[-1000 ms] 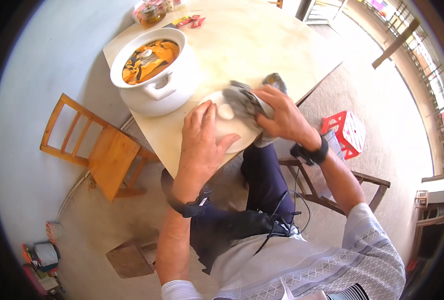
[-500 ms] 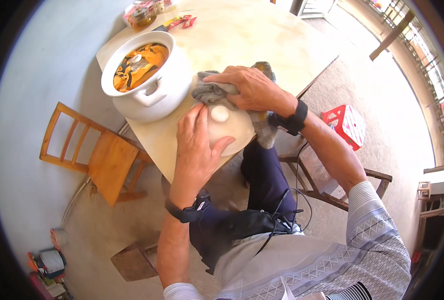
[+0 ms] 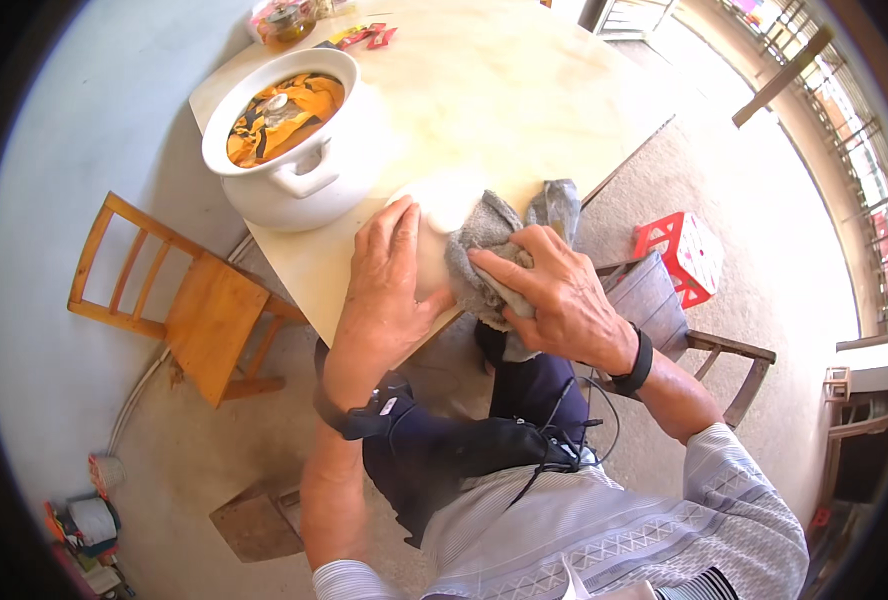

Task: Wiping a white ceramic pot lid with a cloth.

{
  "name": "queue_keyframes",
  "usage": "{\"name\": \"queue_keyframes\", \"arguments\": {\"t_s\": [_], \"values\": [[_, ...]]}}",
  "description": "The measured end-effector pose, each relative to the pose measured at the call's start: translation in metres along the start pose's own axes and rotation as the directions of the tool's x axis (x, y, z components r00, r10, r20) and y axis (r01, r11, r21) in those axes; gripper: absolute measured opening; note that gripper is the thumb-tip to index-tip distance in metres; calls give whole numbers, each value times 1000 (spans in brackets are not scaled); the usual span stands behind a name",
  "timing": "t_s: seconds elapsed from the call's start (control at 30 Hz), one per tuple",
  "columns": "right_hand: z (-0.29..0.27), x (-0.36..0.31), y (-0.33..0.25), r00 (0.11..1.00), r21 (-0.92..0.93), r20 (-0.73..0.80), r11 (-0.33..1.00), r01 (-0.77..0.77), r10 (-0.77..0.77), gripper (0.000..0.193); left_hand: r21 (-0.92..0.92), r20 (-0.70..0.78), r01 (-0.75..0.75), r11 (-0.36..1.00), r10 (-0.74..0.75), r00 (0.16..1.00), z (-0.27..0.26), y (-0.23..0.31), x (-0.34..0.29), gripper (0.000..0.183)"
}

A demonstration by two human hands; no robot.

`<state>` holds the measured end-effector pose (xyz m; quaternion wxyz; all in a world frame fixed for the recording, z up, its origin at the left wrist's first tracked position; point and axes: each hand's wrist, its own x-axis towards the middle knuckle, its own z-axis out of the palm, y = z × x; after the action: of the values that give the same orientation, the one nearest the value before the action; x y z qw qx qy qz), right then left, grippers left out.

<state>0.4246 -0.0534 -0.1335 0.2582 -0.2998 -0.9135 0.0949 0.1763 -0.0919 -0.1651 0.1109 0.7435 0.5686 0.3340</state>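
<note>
A white domed pot lid (image 3: 430, 262) with a round knob lies at the near edge of the table. My left hand (image 3: 382, 285) holds its left side, fingers over the far rim and thumb toward the near edge. My right hand (image 3: 554, 290) is closed on a grey cloth (image 3: 479, 250), pressed to the lid's right side. The cloth's loose end hangs below the hand and hides part of the lid. Left of the lid stands a white two-handled pot (image 3: 299, 190), with orange and black patterned material and a pale knob inside its mouth.
The pale table (image 3: 524, 90) bears a glass jar (image 3: 286, 25) and red wrappers (image 3: 374, 36) at its far left. A wooden chair (image 3: 209, 305) stands at left, a red and white plastic stool (image 3: 684, 255) at right. A wooden stool (image 3: 259, 520) sits low on the floor.
My right hand has brought the cloth from the lid's far side round to its right side, nearer me. My left hand has stayed on the lid.
</note>
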Motion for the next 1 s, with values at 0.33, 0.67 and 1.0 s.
{"name": "queue_keyframes", "arguments": {"t_s": [0.33, 0.67, 1.0], "values": [[10, 42, 50, 975, -88, -68, 972, -216, 210, 58, 54, 27, -17, 998, 16, 1000, -2, -2, 2, 111], [12, 0, -16, 985, 9, -62, 987, -163, 164, 56, 108, 68, -44, 993, 37, 997, -4, 1, 2, 104], [9, 89, 69, 982, 24, 90, 986, -166, 164, 43, 54, 32, -13, 998, 11, 999, -1, 2, 3, 112]]}}
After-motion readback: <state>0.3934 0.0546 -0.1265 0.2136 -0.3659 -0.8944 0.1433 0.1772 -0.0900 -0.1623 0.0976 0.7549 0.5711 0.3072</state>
